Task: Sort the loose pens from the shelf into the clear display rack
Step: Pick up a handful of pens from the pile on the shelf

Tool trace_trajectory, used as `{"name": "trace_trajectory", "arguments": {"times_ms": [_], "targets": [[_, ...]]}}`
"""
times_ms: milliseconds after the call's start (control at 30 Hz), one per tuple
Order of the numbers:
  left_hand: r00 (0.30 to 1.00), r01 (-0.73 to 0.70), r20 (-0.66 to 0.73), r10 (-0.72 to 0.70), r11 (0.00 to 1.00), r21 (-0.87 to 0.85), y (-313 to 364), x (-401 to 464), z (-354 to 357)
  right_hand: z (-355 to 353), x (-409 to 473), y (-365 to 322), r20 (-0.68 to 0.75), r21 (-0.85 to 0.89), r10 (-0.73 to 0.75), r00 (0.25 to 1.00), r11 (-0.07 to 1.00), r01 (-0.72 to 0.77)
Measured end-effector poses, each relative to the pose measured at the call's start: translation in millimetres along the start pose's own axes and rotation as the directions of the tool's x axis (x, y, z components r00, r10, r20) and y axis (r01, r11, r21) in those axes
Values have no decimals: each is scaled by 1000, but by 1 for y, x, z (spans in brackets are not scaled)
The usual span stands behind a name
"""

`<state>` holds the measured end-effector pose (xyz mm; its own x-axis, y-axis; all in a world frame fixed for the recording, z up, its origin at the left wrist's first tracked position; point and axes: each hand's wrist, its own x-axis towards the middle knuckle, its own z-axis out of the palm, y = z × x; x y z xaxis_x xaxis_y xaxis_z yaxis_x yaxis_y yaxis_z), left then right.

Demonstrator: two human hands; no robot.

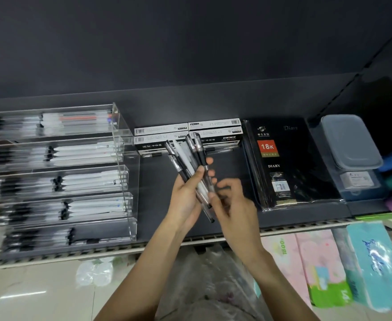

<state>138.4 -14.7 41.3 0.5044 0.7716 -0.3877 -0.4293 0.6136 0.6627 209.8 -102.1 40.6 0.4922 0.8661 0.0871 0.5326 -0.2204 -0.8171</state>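
Observation:
My left hand [188, 193] grips a fanned bundle of several black-and-clear pens [189, 156] above the dark shelf [157, 188], their caps pointing up and away. My right hand [231, 200] sits just right of the bundle, its fingertips pinching the lower end of one pen. The clear display rack [125, 172] stands at the left of the shelf, with stepped tiers that hold rows of white and black pens lying sideways. The rack is blurred.
Black-and-white pen boxes [188, 133] are stacked at the back of the shelf behind my hands. Wrapped black diaries [287, 163] lie to the right, then a lidded plastic container [350, 144]. Tissue packs [329, 269] sit on a lower level at bottom right.

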Motion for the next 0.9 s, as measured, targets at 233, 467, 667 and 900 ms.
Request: {"name": "trace_trajectory", "arguments": {"times_ms": [233, 467, 667, 900], "targets": [[980, -137, -173, 100, 967, -217, 2, 2, -4, 7, -7, -4, -2, -319, -323, 946, 897, 306], [940, -324, -209, 272, 902, -286, 5, 0, 6, 2, 0, -17, 153, 396, 283, 947, 860, -321], [954, -291, -145, 262, 923, -252, -1, 2, 14, 2, 15, -13, 346, 699, 519, 781, 412, -584], [961, -271, -52, 272, 885, -377, 3, 12, 7, -10, 16, -6, 322, 735, 448, 834, 436, -519]]}}
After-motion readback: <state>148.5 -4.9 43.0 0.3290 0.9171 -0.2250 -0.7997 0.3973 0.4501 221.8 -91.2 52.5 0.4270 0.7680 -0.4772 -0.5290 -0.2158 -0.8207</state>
